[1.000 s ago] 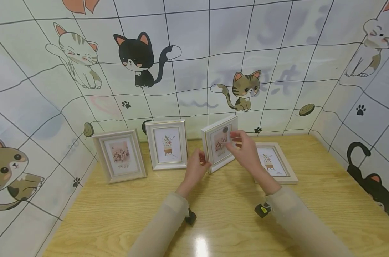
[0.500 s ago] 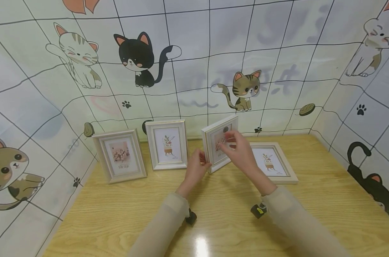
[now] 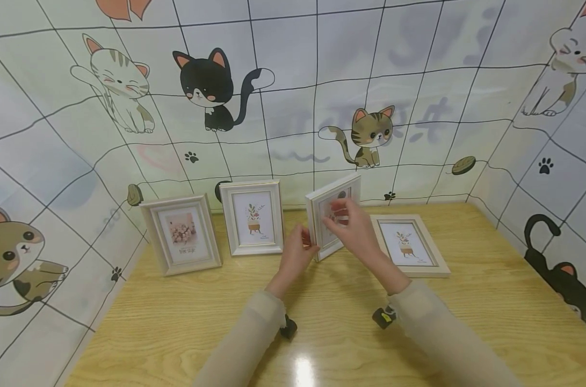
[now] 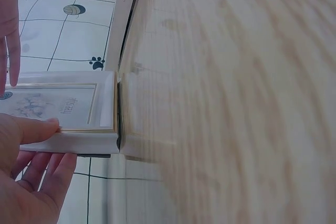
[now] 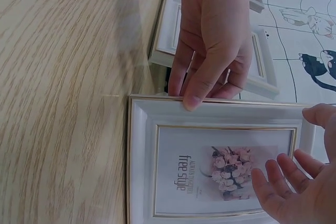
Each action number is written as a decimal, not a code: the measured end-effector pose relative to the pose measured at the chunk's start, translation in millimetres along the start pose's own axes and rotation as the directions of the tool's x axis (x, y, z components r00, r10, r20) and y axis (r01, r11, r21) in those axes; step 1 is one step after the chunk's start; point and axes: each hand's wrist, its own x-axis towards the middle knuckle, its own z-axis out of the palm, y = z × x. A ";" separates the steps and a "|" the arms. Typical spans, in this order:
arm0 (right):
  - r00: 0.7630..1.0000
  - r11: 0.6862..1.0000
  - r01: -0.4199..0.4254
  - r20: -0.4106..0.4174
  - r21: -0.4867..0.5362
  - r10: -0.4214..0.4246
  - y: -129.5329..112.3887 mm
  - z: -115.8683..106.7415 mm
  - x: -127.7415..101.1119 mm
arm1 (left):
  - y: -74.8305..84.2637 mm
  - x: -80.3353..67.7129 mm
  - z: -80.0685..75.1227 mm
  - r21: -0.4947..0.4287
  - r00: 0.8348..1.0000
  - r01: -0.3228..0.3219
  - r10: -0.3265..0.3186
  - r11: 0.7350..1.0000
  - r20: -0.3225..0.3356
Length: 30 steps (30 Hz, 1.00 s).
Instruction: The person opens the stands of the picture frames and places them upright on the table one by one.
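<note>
The fingers (image 4: 62, 174) of my left hand (image 3: 294, 255) pinch the left edge of the white flower-picture frame (image 5: 223, 174), upright on the tabletop (image 3: 331, 317) between two plant-print frames (image 3: 252, 217). My right hand (image 3: 360, 234), fingers loosely bent, holds nothing before its glass; contact I cannot tell.

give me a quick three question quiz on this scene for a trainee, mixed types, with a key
1. Multiple choice: What does the left hand grip?
A) the wall
B) the side of a white, gold-lined picture frame
C) the tabletop

2. True or false: The right hand is at the front of that frame, on its picture side.

3. Fill in the blank: In the right wrist view, the large words on the flower print in that frame read "free ____".

Key: 1. B; 2. True; 3. style
</note>
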 end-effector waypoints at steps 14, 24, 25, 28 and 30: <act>0.999 1.000 -0.017 0.040 -0.015 0.017 -4.7 1.3 3.8 | 0.0 0.0 0.4 0.002 1.000 0.010 -0.010 1.000 0.016; 0.998 0.997 -0.012 0.057 0.072 0.008 -3.9 9.3 8.2 | -1.0 0.3 -0.4 0.005 1.000 0.001 -0.001 1.000 0.018; 0.998 0.997 -0.012 0.056 0.071 0.008 -4.0 9.7 8.2 | -0.9 0.2 -0.5 0.005 1.000 -0.002 0.001 1.000 0.018; 0.999 0.998 -0.013 0.049 0.055 0.011 -4.4 10.5 7.8 | -0.9 -0.5 -0.9 0.007 1.000 -0.012 0.011 1.000 0.022; 0.999 0.999 -0.013 0.049 0.039 0.011 -3.8 10.9 7.8 | -1.2 -1.2 -1.0 0.012 1.000 -0.019 0.019 1.000 0.023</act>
